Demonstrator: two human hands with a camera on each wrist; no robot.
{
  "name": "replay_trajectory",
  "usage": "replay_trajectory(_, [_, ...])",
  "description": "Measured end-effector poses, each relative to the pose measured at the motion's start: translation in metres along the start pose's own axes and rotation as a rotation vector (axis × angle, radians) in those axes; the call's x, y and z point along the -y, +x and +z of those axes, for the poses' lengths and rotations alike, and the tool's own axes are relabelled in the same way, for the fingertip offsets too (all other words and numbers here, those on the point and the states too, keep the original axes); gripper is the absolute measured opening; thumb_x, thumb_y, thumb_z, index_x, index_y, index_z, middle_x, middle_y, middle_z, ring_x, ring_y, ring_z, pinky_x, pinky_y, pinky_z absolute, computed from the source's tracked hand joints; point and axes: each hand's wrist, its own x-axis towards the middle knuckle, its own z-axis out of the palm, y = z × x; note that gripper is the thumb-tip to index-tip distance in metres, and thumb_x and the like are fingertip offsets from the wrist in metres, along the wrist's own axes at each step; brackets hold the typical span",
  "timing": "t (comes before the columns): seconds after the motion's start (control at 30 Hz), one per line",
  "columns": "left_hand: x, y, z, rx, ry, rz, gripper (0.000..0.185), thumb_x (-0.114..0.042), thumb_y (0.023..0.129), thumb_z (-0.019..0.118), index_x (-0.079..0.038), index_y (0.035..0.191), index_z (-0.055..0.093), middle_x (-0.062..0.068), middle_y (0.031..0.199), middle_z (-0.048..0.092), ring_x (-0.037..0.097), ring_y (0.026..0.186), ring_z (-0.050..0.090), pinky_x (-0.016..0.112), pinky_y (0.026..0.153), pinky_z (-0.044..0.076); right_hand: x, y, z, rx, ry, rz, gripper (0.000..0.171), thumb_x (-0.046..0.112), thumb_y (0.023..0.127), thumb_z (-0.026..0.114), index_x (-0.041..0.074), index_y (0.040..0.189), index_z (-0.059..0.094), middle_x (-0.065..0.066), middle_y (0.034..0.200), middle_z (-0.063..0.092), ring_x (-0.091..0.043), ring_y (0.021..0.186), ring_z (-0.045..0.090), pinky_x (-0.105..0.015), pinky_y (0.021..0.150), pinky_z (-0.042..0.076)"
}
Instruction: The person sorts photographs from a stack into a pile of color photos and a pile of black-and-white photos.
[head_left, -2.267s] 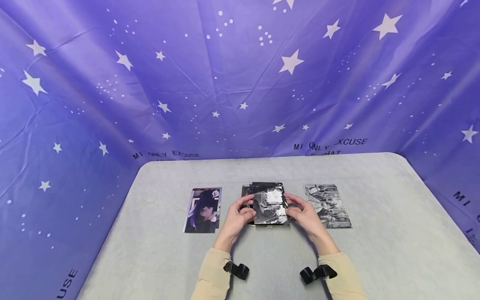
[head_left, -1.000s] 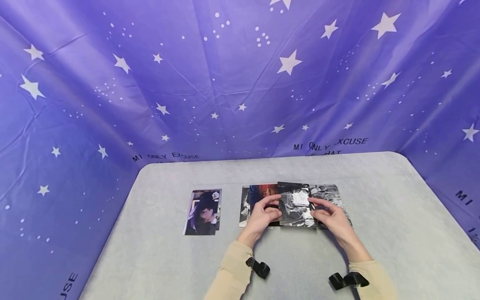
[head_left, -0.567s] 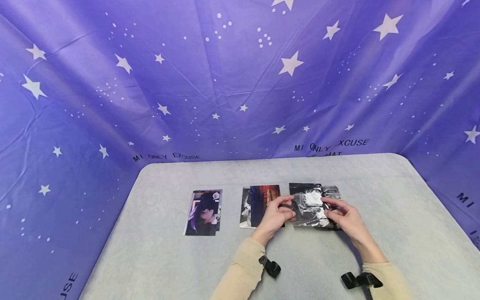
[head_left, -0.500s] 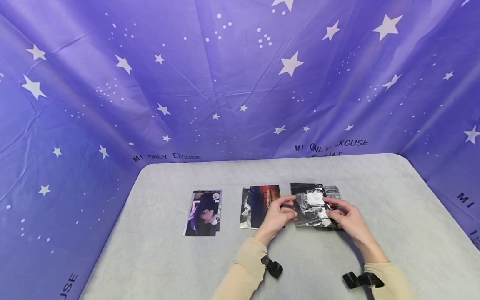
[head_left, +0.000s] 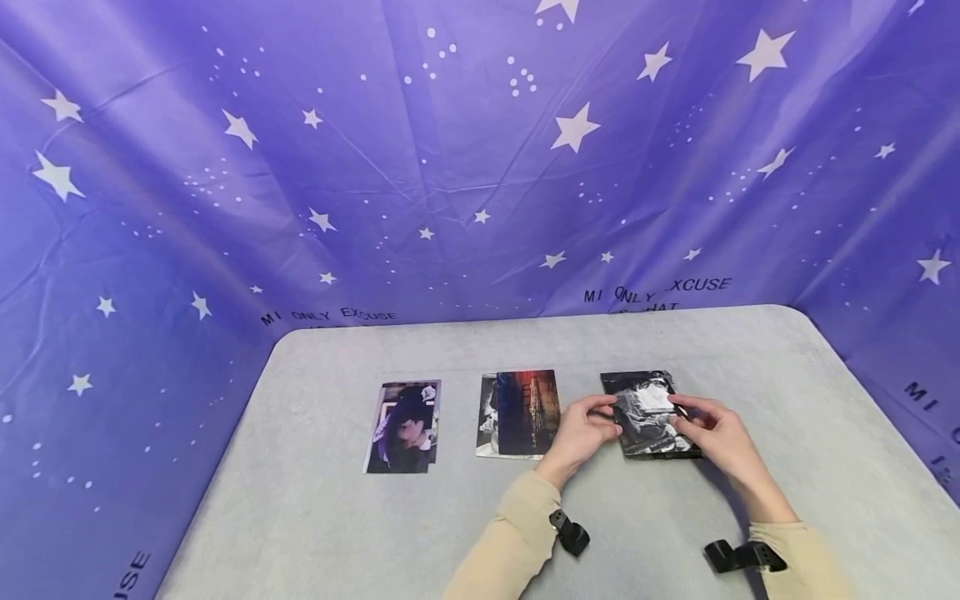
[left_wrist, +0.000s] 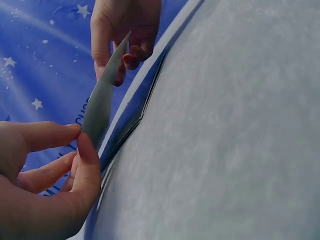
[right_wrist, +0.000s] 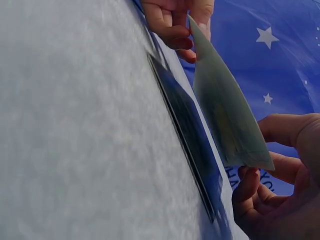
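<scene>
Glossy paper is pinched at both side edges: a black-and-white photo (head_left: 651, 412) is held by the left hand (head_left: 581, 433) between thumb and forefinger, and by the right hand (head_left: 716, 433) the same way, the fingers (left_wrist: 85, 150) clamped on its edge. In the wrist views the photo is seen tilted, lifted off the right pile (right_wrist: 192, 135) that lies on the grey table (head_left: 315, 517), directly beneath it. Judged from this, the photo is being laid onto that pile; to do it well, the near edge should be lowered first, the corners squared with the prints below, and the pinch released only once the sheet lies flat, so that nothing is slid out of line. No containers are seen; the prints are kept in three piles only. Left of the right pile lies a middle pile (head_left: 519, 414), topped by a dark reddish print, and farther left a portrait pile (head_left: 403, 427).
</scene>
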Motion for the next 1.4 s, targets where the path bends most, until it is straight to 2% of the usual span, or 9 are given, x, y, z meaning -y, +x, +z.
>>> replay_trajectory(0.1, [-0.001,0.002,0.004,-0.003,0.045,0.016,0.045,0.019,0.073,0.066,0.006,0.116,0.064,0.000,0.088,0.058,0.017,0.076,0.067,0.021,0.067,0.052,0.000,-0.001,-0.002,-0.002,-0.034,0.013,0.039,0.009,0.086,0.071,-0.009,0.120,0.061,-0.015,0.097,0.052,-0.006,0.064,0.046,-0.024,0.056,0.039])
replay_trajectory(0.23, [-0.002,0.003,0.007,-0.007,0.122,0.010,0.043,0.017,0.073,0.068,0.005,0.115,0.065,0.000,0.086,0.058,0.014,0.073,0.066,0.020,0.065,0.052,-0.001,-0.003,-0.003,-0.003,-0.072,0.020,0.039,0.009,0.085,0.071,-0.008,0.120,0.063,-0.012,0.088,0.049,-0.007,0.062,0.044,-0.026,0.056,0.037])
replay_trajectory(0.57, [0.000,0.005,0.009,0.011,0.324,0.006,0.043,0.009,0.073,0.074,0.003,0.115,0.067,-0.001,0.086,0.061,0.006,0.068,0.064,0.017,0.065,0.049,-0.008,-0.007,-0.001,0.010,-0.097,0.018,0.039,0.007,0.083,0.071,-0.008,0.118,0.062,-0.009,0.081,0.047,-0.005,0.054,0.041,-0.027,0.053,0.036])
replay_trajectory(0.77, [-0.007,0.005,0.011,0.007,0.440,-0.027,0.040,0.004,0.073,0.076,0.001,0.112,0.069,-0.003,0.079,0.060,0.001,0.061,0.053,0.017,0.063,0.045,-0.009,-0.007,-0.002,0.023,-0.177,0.023,0.041,0.011,0.082,0.073,-0.006,0.118,0.064,-0.009,0.081,0.048,-0.006,0.060,0.042,-0.028,0.057,0.036])
replay_trajectory(0.87, [-0.011,0.006,0.010,0.011,0.423,-0.062,0.038,0.004,0.075,0.075,0.001,0.112,0.069,-0.003,0.077,0.058,0.003,0.058,0.053,0.018,0.060,0.046,-0.009,-0.005,-0.002,0.025,-0.206,0.015,0.040,0.010,0.082,0.073,-0.005,0.118,0.064,-0.009,0.081,0.049,-0.006,0.062,0.041,-0.028,0.058,0.036])
replay_trajectory(1.0, [-0.013,0.006,0.006,0.023,0.319,-0.095,0.037,0.006,0.076,0.073,0.001,0.113,0.068,-0.002,0.078,0.057,0.006,0.056,0.056,0.019,0.057,0.049,-0.009,-0.003,-0.001,0.021,-0.211,0.004,0.039,0.007,0.081,0.073,-0.005,0.116,0.065,-0.008,0.080,0.048,-0.005,0.061,0.041,-0.028,0.057,0.035])
replay_trajectory(1.2, [-0.009,0.001,-0.007,0.062,0.165,-0.070,0.037,0.010,0.077,0.069,0.007,0.113,0.065,0.005,0.083,0.060,0.007,0.059,0.055,0.022,0.062,0.054,-0.004,-0.003,-0.002,0.021,-0.167,0.014,0.041,0.006,0.081,0.072,-0.006,0.118,0.062,-0.003,0.068,0.048,-0.005,0.057,0.042,-0.027,0.054,0.036])
replay_trajectory(1.3, [-0.009,-0.003,-0.017,0.068,0.107,-0.056,0.037,0.012,0.078,0.066,0.009,0.114,0.064,0.010,0.088,0.062,0.009,0.064,0.059,0.025,0.065,0.055,0.001,-0.005,-0.002,0.004,-0.147,0.003,0.041,0.006,0.081,0.072,-0.006,0.119,0.061,-0.009,0.077,0.056,-0.005,0.060,0.044,-0.025,0.054,0.037])
replay_trajectory(1.4, [-0.012,-0.008,-0.028,0.063,0.057,-0.054,0.036,0.011,0.080,0.064,0.009,0.116,0.062,0.013,0.094,0.063,0.011,0.071,0.062,0.028,0.069,0.056,0.007,-0.006,0.001,-0.008,-0.105,-0.020,0.040,0.005,0.082,0.071,-0.007,0.118,0.061,-0.018,0.093,0.061,-0.003,0.062,0.046,-0.024,0.051,0.039])
